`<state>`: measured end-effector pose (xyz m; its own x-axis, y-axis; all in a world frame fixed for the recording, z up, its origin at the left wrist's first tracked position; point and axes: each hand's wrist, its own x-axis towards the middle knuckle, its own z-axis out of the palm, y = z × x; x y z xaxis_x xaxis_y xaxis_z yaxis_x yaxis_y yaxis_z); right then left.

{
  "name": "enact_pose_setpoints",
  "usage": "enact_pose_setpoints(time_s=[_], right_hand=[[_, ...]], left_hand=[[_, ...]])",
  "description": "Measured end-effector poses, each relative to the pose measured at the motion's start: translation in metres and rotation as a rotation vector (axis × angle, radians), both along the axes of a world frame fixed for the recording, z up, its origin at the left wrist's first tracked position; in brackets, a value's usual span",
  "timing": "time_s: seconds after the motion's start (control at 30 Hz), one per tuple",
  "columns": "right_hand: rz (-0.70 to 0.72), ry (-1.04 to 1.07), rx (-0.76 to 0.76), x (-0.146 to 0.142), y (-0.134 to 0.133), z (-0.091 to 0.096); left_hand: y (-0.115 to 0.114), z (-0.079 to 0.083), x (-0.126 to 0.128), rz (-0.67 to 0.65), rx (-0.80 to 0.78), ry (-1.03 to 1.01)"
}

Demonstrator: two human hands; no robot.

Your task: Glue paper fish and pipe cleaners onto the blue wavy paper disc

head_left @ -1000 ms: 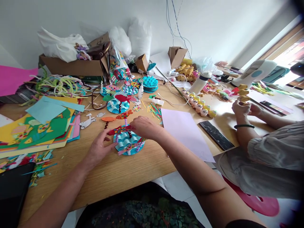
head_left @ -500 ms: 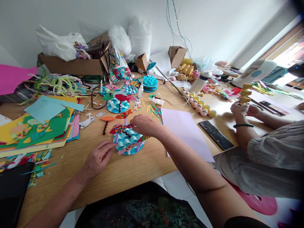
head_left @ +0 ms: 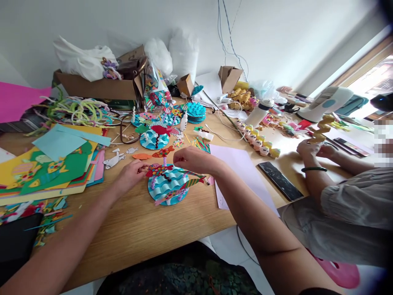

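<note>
A round blue wavy paper craft (head_left: 168, 186) lies on the wooden table (head_left: 147, 233) in front of me, with colourful paper fish standing on it. My left hand (head_left: 131, 175) reaches in from the left, its fingertips pinched at the tail of a red dotted fish (head_left: 158, 169). My right hand (head_left: 193, 159) hovers closed above the craft's far edge; what it holds, if anything, is hidden. A striped fish (head_left: 190, 182) sticks out on the right side.
A second blue craft (head_left: 153, 138) and loose paper fish (head_left: 141, 156) lie behind. Coloured paper sheets (head_left: 52, 164) are stacked left, a pale sheet (head_left: 242, 174) and black phone (head_left: 278, 180) right. A person's hands (head_left: 313, 149) at right hold a yellow spiral figure (head_left: 321, 128). Cardboard boxes line the back.
My left hand moved from the craft's near left edge up to the red fish. My right hand shifted slightly right and up. The view shifted a little.
</note>
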<state>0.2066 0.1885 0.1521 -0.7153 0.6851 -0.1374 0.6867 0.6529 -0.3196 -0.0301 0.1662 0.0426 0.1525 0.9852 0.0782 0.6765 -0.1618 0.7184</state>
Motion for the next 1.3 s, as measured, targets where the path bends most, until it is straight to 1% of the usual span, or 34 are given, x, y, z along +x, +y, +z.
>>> enact_pose_setpoints(time_s=[0.1, 0.2, 0.37, 0.47, 0.57, 0.7, 0.77, 0.9, 1.0, 1.07, 1.17, 1.23, 1.3], right_hand=[[-0.021, 0.005, -0.019, 0.003, 0.001, -0.003], [-0.033, 0.027, -0.008, 0.003, 0.001, -0.007], [-0.054, 0.064, 0.065, -0.005, -0.005, -0.006], [-0.085, 0.041, 0.108, -0.013, -0.01, -0.004], [-0.104, -0.004, 0.146, -0.018, -0.01, -0.005], [-0.032, -0.045, 0.179, -0.021, -0.002, -0.013], [-0.004, -0.054, 0.177, -0.021, 0.002, -0.016], [-0.005, -0.025, 0.147, -0.02, 0.005, -0.018], [0.008, -0.027, 0.118, -0.02, 0.004, -0.018], [0.012, -0.035, 0.125, -0.021, 0.004, -0.018], [0.003, -0.048, 0.134, -0.021, 0.004, -0.019], [-0.02, -0.06, 0.116, -0.019, 0.003, -0.019], [-0.044, -0.073, 0.093, -0.018, 0.003, -0.019]], left_hand=[[0.007, 0.003, 0.003, -0.032, -0.017, -0.019], [0.01, 0.011, 0.006, -0.055, -0.047, -0.06], [0.007, 0.027, 0.017, -0.094, -0.137, -0.183], [0.004, 0.034, 0.025, -0.1, -0.168, -0.276], [0.003, 0.034, 0.032, -0.105, -0.193, -0.379], [0.004, 0.029, 0.036, -0.108, -0.225, -0.474], [0.004, 0.028, 0.037, -0.101, -0.231, -0.495], [0.001, 0.028, 0.039, -0.097, -0.251, -0.52], [-0.001, 0.029, 0.041, -0.118, -0.267, -0.525], [-0.002, 0.029, 0.041, -0.14, -0.269, -0.515], [-0.004, 0.026, 0.033, -0.128, -0.24, -0.493], [-0.008, 0.026, 0.025, -0.079, -0.192, -0.482], [-0.013, 0.029, 0.019, -0.036, -0.113, -0.457]])
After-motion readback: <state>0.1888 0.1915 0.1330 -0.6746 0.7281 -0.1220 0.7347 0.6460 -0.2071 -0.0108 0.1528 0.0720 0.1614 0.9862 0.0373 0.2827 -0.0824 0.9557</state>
